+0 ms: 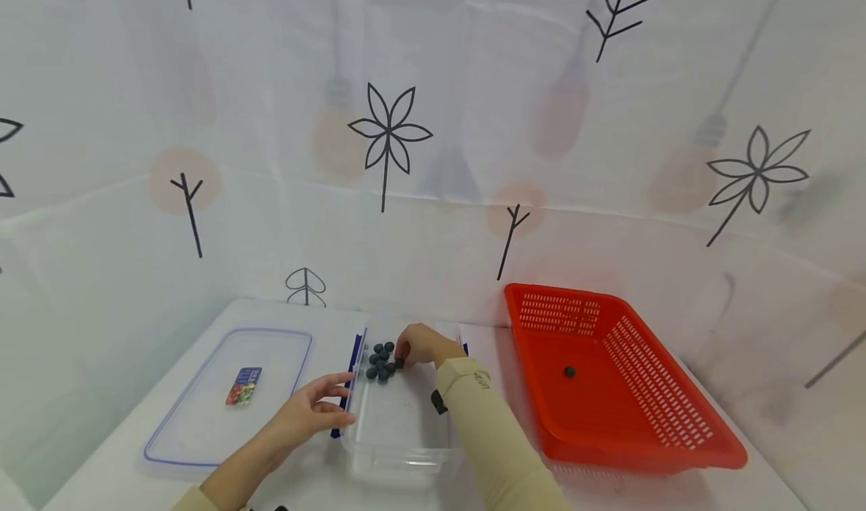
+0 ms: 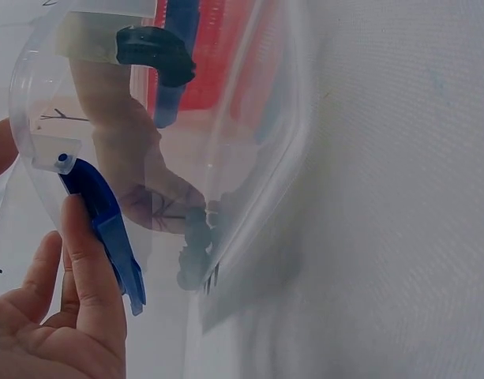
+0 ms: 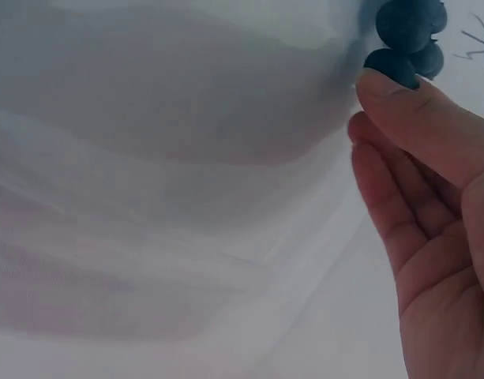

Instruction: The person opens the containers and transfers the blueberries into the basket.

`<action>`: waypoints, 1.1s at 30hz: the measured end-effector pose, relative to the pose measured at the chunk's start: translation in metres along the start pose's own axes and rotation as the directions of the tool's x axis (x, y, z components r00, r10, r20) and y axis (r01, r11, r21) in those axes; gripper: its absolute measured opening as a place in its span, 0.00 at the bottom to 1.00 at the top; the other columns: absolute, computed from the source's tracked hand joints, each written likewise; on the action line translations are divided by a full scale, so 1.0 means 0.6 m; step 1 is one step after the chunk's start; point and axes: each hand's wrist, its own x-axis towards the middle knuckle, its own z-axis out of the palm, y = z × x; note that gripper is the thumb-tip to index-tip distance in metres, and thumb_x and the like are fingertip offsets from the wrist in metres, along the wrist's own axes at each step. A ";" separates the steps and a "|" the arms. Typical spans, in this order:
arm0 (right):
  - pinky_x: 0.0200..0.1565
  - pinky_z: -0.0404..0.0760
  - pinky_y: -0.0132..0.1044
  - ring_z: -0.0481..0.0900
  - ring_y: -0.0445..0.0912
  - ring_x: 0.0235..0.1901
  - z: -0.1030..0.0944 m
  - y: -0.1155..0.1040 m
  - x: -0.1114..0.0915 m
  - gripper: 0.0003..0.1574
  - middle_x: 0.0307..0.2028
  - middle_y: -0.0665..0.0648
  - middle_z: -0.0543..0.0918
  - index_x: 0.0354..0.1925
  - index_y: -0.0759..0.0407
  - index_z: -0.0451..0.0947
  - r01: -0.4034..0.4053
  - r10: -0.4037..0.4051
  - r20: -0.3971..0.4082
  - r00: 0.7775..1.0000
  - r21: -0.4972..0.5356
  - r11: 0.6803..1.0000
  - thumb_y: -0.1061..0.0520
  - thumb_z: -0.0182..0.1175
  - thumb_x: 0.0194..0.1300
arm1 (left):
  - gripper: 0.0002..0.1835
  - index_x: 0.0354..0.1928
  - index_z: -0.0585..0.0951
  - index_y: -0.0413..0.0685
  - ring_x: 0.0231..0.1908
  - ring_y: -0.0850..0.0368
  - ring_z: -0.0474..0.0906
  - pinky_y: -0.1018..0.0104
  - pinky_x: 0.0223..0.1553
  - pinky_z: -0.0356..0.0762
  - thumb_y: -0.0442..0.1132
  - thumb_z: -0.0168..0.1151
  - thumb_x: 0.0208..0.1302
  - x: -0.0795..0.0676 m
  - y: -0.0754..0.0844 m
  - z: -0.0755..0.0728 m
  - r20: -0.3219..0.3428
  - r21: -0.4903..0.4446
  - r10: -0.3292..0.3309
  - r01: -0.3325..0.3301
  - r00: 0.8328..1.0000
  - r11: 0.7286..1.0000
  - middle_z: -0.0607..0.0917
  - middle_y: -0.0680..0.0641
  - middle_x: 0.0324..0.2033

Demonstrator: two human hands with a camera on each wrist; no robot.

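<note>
Inside a clear plastic container [image 1: 399, 462] with blue side clips, several blueberries [image 1: 383, 374] sit clustered along the left wall. My right hand [image 1: 422, 343] reaches into the box from above. Its thumb and fingertips pinch a blueberry [image 3: 390, 67] at the edge of the cluster. My left hand [image 1: 314, 408] is at the container's left side, fingers spread and loosely extended. In the left wrist view one of its fingers rests against a blue clip [image 2: 107, 229], seen outside the clear wall.
A red perforated basket [image 1: 558, 436] stands to the right, with a single blueberry [image 1: 570, 372] on its floor. On the left a clear lid [image 1: 196, 406] with a blue rim and a colourful label lies flat on the white table. A printed white curtain [image 1: 433, 255] hangs behind.
</note>
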 end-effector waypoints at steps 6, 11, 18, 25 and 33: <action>0.36 0.75 0.31 0.75 0.40 0.29 -0.018 0.000 -0.010 0.10 0.26 0.47 0.79 0.32 0.57 0.83 0.051 -0.048 -0.034 0.998 0.095 0.994 0.66 0.70 0.49 | 0.38 0.64 0.68 0.47 0.40 0.54 0.74 0.56 0.42 0.76 0.40 0.72 0.49 0.000 0.004 0.003 -0.003 0.013 -0.015 0.015 1.000 1.000 0.75 0.44 0.51; 0.37 0.77 0.31 0.78 0.41 0.30 -0.052 -0.007 -0.027 0.11 0.27 0.49 0.81 0.36 0.61 0.83 0.129 -0.116 -0.071 0.991 0.223 0.966 0.67 0.69 0.50 | 0.38 0.63 0.69 0.47 0.39 0.54 0.75 0.57 0.41 0.77 0.40 0.73 0.49 0.000 0.010 0.006 -0.005 0.022 -0.010 0.010 1.000 1.000 0.76 0.44 0.50; 0.39 0.78 0.31 0.80 0.41 0.31 -0.099 -0.042 -0.054 0.11 0.29 0.50 0.83 0.38 0.60 0.82 0.251 -0.223 -0.133 0.966 0.260 0.932 0.65 0.68 0.52 | 0.38 0.63 0.70 0.47 0.38 0.54 0.75 0.56 0.42 0.76 0.41 0.73 0.48 -0.004 0.010 0.007 -0.035 0.029 -0.045 0.046 0.998 0.999 0.76 0.44 0.50; 0.41 0.79 0.31 0.81 0.41 0.33 -0.129 -0.070 -0.112 0.10 0.31 0.50 0.84 0.38 0.59 0.83 0.323 -0.265 -0.215 0.940 0.310 0.894 0.63 0.67 0.54 | 0.38 0.62 0.70 0.48 0.38 0.54 0.75 0.54 0.42 0.76 0.42 0.74 0.47 -0.004 0.008 0.009 -0.050 0.049 -0.033 0.036 0.998 0.998 0.76 0.44 0.49; 0.42 0.79 0.33 0.82 0.42 0.34 -0.147 -0.070 -0.176 0.12 0.33 0.51 0.85 0.40 0.60 0.82 0.329 -0.211 -0.337 0.917 0.344 0.879 0.62 0.67 0.55 | 0.37 0.62 0.71 0.48 0.39 0.53 0.75 0.54 0.43 0.76 0.41 0.74 0.47 -0.005 0.006 0.007 -0.048 0.035 -0.034 0.036 0.998 0.999 0.76 0.43 0.50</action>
